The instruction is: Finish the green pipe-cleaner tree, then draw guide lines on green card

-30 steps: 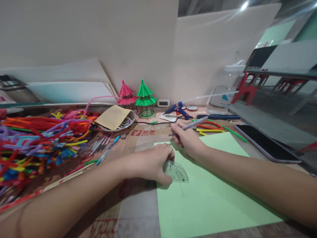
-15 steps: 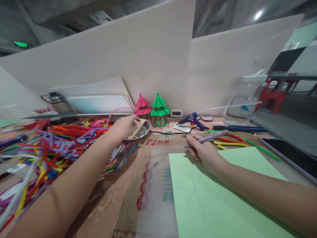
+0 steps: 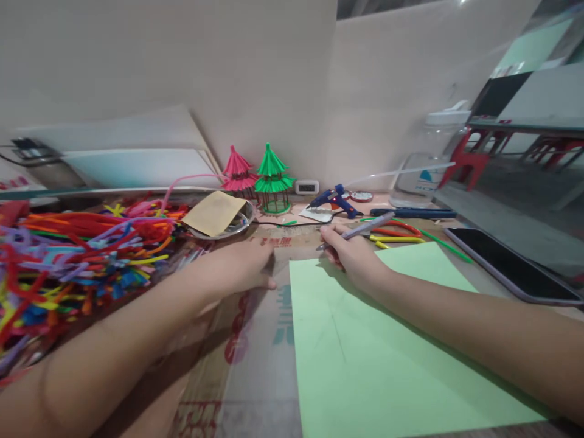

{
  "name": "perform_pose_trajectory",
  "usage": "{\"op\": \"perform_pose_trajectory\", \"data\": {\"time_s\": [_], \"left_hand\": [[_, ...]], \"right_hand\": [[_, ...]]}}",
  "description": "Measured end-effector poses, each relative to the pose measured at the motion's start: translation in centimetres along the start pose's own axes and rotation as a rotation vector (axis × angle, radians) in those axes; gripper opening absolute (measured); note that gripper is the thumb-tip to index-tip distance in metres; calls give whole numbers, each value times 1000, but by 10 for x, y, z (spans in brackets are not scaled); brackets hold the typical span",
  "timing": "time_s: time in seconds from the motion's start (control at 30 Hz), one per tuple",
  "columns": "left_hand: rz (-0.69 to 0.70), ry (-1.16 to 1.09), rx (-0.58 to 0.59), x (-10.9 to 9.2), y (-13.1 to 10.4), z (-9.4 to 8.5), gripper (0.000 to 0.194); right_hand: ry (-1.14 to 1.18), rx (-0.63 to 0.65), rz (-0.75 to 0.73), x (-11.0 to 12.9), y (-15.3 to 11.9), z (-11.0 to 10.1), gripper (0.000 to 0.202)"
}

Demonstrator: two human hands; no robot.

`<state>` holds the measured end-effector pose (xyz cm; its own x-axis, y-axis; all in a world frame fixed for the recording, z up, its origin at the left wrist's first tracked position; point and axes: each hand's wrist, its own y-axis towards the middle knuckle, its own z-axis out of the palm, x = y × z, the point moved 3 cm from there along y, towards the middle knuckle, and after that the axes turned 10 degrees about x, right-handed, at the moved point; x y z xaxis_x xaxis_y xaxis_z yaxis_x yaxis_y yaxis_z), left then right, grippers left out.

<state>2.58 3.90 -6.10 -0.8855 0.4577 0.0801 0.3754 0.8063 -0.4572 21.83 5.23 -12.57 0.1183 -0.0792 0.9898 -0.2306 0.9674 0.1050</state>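
My right hand (image 3: 349,252) is closed round a grey-purple pen (image 3: 367,226), its side resting on the upper part of a light green sheet (image 3: 387,353). Faint pencil lines cross on the left part of the sheet. Left of the sheet, my left hand (image 3: 246,264) is low over the plastic-covered cardboard (image 3: 260,359), its thumb and fingertips apart; nothing shows between them. Beyond that hand, a tan square card (image 3: 214,213) lies over a round metal dish (image 3: 247,219).
Coloured pipe cleaners (image 3: 91,261) heap at left. Pink (image 3: 237,167) and green (image 3: 274,176) pagoda models stand at the back beside a small clock (image 3: 306,187). A blue glue gun (image 3: 335,201), pliers (image 3: 396,230), a phone (image 3: 511,264) and a clear jug (image 3: 422,164) are at right.
My left hand has let go of the tan card at the dish and come nearer, toward the green sheet. My right hand still holds the pen. The view has tilted down and turned right.
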Motion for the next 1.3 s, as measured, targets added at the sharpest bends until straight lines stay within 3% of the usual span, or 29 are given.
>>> {"op": "perform_pose_trajectory", "data": {"time_s": [0.23,0.3,0.37,0.43,0.53,0.63,0.7,0.8,0.93,1.1,1.3], "left_hand": [[39,-94,189,30,22,2,34],[52,-120,112,39,23,-2,28],[51,-178,-40,42,17,-10,28],[109,-255,-128,31,6,-17,34],[292,-383,-89,-7,-11,-13,33],[432,-405,-3,-47,-16,6,26],[415,-262,-114,-61,-17,18,23],[510,-39,-374,-68,-30,35,25],[733,79,-447,-70,-53,66,38],[637,157,-567,-69,-56,93,40],[613,186,-617,-68,-55,90,41]], "right_hand": [[8,7,-21,1,1,-2,30],[46,25,-41,-1,2,-3,30],[97,39,-40,-5,4,-4,31],[126,37,-38,-7,6,-5,32],[96,15,-57,-6,6,-7,31],[69,7,-62,-3,5,-6,30],[63,4,-55,-2,4,-5,31],[70,5,-50,-2,3,-4,31],[63,12,-46,-3,3,-4,31],[0,4,-1,0,1,-2,30],[-46,18,19,4,-2,1,32]]}}
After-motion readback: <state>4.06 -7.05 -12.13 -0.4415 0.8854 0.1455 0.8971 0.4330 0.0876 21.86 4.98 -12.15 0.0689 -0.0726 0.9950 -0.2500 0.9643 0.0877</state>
